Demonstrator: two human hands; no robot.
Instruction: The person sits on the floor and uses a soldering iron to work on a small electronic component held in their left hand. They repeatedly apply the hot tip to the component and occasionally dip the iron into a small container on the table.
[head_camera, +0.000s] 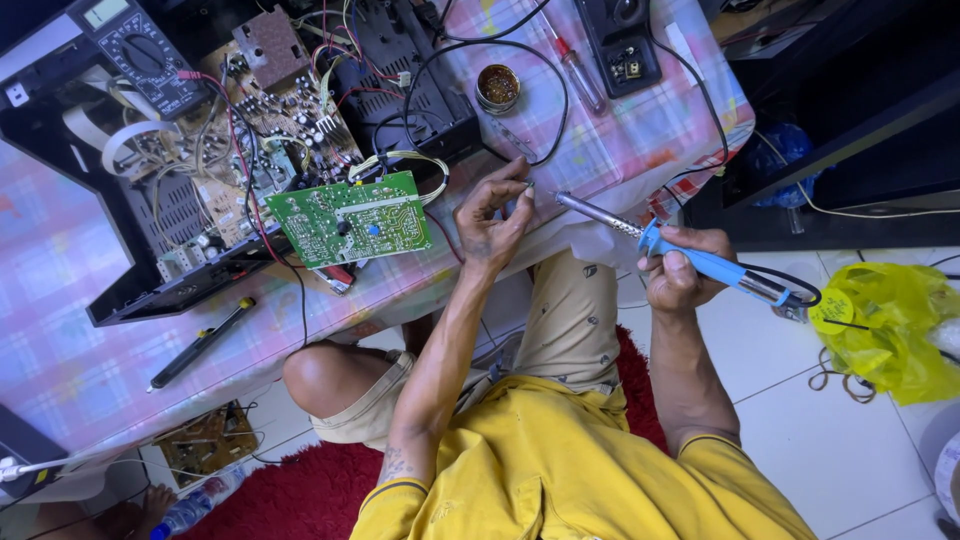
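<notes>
Head view, frame centre: left hand (492, 215) pinches a small part (528, 186) at its fingertips; right hand (678, 268) fully grips a blue soldering iron (700, 260). Its hot tip sits near those fingers, risking a burn, I judge.

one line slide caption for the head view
Right hand holds a blue soldering iron; left hand pinches a small part beside a green circuit board.
</notes>
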